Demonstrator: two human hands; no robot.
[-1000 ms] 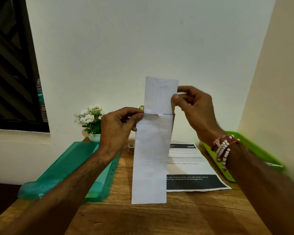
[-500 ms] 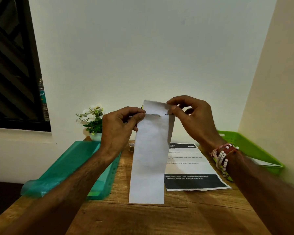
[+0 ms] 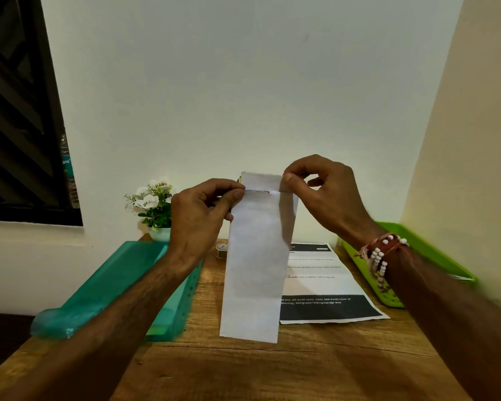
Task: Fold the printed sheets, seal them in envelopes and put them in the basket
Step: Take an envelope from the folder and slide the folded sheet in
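A long white envelope [image 3: 255, 264] stands upright above the wooden table, its bottom edge near the tabletop. My left hand [image 3: 203, 215] pinches its top left corner at the mouth. My right hand [image 3: 324, 192] pinches the folded sheet [image 3: 261, 180], whose top sticks a little way out of the envelope's mouth. A printed sheet [image 3: 324, 282] with a black band lies flat on the table behind the envelope. A green basket [image 3: 434, 256] sits at the right, partly hidden by my right forearm.
A teal tray [image 3: 122, 282] lies at the table's left edge. A small pot of white flowers [image 3: 154, 206] stands at the back by the wall, with a small tape roll [image 3: 222, 250] near it. A dark window [image 3: 18, 111] is on the left.
The folded sheet has slid down into the envelope; only a short strip now shows above the mouth. My right hand has come down with it. My left hand has held its place.
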